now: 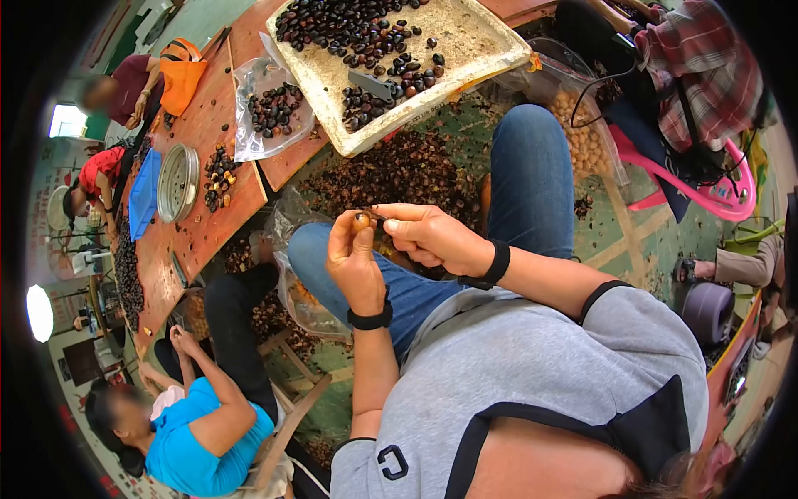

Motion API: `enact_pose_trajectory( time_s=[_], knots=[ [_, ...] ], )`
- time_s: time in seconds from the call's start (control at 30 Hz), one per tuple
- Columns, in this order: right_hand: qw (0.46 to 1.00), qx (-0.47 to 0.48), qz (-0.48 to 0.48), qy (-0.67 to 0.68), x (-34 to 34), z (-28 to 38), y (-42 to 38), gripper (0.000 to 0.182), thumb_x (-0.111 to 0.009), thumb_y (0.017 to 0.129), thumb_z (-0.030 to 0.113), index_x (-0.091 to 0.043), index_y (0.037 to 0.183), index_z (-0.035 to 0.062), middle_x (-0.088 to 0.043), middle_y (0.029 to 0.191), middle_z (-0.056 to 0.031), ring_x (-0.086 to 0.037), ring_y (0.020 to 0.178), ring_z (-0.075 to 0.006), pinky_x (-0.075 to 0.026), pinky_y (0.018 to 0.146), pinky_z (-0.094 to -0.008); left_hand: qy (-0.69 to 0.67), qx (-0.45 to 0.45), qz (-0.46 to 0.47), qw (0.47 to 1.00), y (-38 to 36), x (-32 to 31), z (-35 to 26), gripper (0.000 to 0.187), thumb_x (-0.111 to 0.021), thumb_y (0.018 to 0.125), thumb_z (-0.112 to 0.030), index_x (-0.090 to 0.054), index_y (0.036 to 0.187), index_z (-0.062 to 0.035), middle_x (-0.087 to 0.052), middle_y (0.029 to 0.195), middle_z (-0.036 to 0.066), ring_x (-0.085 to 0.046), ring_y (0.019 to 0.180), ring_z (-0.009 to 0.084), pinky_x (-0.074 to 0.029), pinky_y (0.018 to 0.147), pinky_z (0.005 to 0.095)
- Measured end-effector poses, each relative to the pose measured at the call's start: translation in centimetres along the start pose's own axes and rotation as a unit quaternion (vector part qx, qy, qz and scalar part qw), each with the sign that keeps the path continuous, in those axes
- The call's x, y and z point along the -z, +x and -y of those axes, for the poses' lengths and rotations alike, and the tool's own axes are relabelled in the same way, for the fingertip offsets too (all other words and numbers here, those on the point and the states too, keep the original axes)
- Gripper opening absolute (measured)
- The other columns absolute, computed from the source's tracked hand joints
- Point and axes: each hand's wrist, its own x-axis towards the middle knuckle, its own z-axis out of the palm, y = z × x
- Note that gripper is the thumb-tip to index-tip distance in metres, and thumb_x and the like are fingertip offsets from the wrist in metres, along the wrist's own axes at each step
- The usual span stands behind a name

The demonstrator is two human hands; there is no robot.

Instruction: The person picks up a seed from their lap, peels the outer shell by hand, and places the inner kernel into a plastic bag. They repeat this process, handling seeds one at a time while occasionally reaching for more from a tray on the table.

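Note:
Above my lap, my left hand (pixel 356 266) pinches a partly peeled nut (pixel 361 222), pale tan with a dark patch, between thumb and fingertips. My right hand (pixel 439 239) is closed around a small knife (pixel 376 215); only a short dark bit of it shows, close against the nut, and the fingers hide the rest. In front of me, a white foam tray (pixel 332 125) holds many dark brown nuts (pixel 353 25). A grey tool (pixel 373 85) lies among them.
Dark shells (pixel 399 170) cover the floor below the tray. A clear bag (pixel 249 145) of nuts, a metal bowl (pixel 189 183) and a blue tray (pixel 145 195) are on the wooden table (pixel 229 237). Co-workers sit around. A bag of peeled nuts (pixel 573 125) stands right, near a pink chair (pixel 740 187).

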Motion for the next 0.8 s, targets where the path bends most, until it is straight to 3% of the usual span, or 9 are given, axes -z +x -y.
enact_pose_trajectory(
  time_s=[0.07,0.2,0.27,0.37,0.5,0.57,0.6,0.7,0.8],
  knots=[
    [1.000,0.012,-0.005,-0.002,0.0,0.0,0.1,0.044,-0.051,0.098,0.016,-0.043,0.140,0.0064,-0.039,0.064,0.0075,-0.029,0.049,-0.0011,-0.025,0.040,-0.0182,-0.141,0.046,0.017,0.989,0.1,-0.2,0.2,0.030,-0.058,0.092,-0.001,-0.054,0.122,0.0007,-0.060,0.115,0.009,-0.061,0.099,0.0172,-0.052,0.088,0.0272],
    [0.993,0.078,-0.036,-0.085,0.1,-1.5,1.5,0.042,-0.051,0.098,0.017,-0.047,0.138,0.0068,-0.042,0.066,0.0080,-0.031,0.051,-0.0007,-0.027,0.042,-0.0181,-0.112,0.044,-0.015,0.993,0.1,-1.1,-0.4,0.032,-0.058,0.093,-0.004,-0.053,0.123,0.0005,-0.060,0.114,0.009,-0.061,0.099,0.0164,-0.052,0.089,0.0276],
    [0.961,0.212,-0.020,-0.176,1.2,-3.1,2.8,0.040,-0.051,0.098,0.016,-0.049,0.137,0.0071,-0.044,0.068,0.0084,-0.033,0.053,-0.0003,-0.027,0.044,-0.0181,-0.013,0.004,-0.002,1.000,0.2,-0.9,-0.5,0.031,-0.059,0.093,-0.006,-0.053,0.123,0.0003,-0.060,0.112,0.008,-0.061,0.099,0.0160,-0.053,0.088,0.0280],
    [0.989,0.077,-0.027,-0.120,-0.3,-0.3,0.8,0.041,-0.050,0.098,0.015,-0.047,0.138,0.0071,-0.044,0.068,0.0082,-0.032,0.052,-0.0004,-0.026,0.043,-0.0177,-0.098,0.065,0.021,0.993,0.7,-0.1,-0.5,0.029,-0.059,0.093,-0.007,-0.054,0.121,-0.0006,-0.060,0.110,0.008,-0.061,0.097,0.0154,-0.054,0.086,0.0272],
    [0.998,0.039,-0.014,-0.052,1.1,-0.3,1.3,0.043,-0.050,0.098,0.016,-0.044,0.140,0.0071,-0.043,0.068,0.0082,-0.033,0.052,-0.0004,-0.025,0.042,-0.0175,-0.152,0.090,0.011,0.984,0.7,-0.1,0.0,0.027,-0.059,0.093,-0.008,-0.055,0.119,-0.0014,-0.061,0.111,0.009,-0.062,0.096,0.0152,-0.055,0.086,0.0279],
    [0.989,0.087,-0.105,-0.058,2.0,0.5,1.7,0.044,-0.050,0.098,0.019,-0.043,0.141,0.0071,-0.041,0.067,0.0079,-0.031,0.050,-0.0003,-0.023,0.040,-0.0174,-0.155,0.089,0.022,0.984,0.6,-0.1,-0.7,0.027,-0.060,0.092,-0.007,-0.055,0.119,-0.0020,-0.061,0.112,0.009,-0.062,0.096,0.0150,-0.055,0.088,0.0289],
    [0.983,0.099,-0.110,-0.108,2.5,0.6,1.7,0.045,-0.053,0.096,0.017,-0.046,0.138,0.0049,-0.049,0.071,0.0068,-0.042,0.058,-0.0014,-0.037,0.048,-0.0181,-0.132,0.081,0.019,0.988,0.5,0.0,-0.9,0.028,-0.059,0.092,-0.006,-0.054,0.119,-0.0018,-0.060,0.114,0.010,-0.062,0.096,0.0149,-0.054,0.090,0.0298],
    [0.959,0.188,-0.012,-0.213,1.7,-0.6,2.1,0.050,-0.057,0.094,0.015,-0.042,0.140,0.0026,-0.052,0.074,0.0053,-0.047,0.063,-0.0030,-0.042,0.055,-0.0199,-0.096,0.053,-0.015,0.994,0.7,-0.6,-1.1,0.027,-0.059,0.092,-0.004,-0.054,0.119,-0.0016,-0.060,0.112,0.009,-0.061,0.095,0.0145,-0.054,0.088,0.0284],
    [0.946,0.109,0.014,-0.304,1.1,0.1,1.4,0.050,-0.059,0.093,0.015,-0.044,0.139,0.0007,-0.063,0.108,-0.0057,-0.055,0.092,-0.0064,-0.047,0.078,-0.0217,-0.040,0.019,0.013,0.999,0.6,-0.7,-1.1,0.026,-0.058,0.093,-0.003,-0.054,0.118,-0.0010,-0.060,0.109,0.008,-0.061,0.095,0.0142,-0.053,0.086,0.0272]
  ],
)
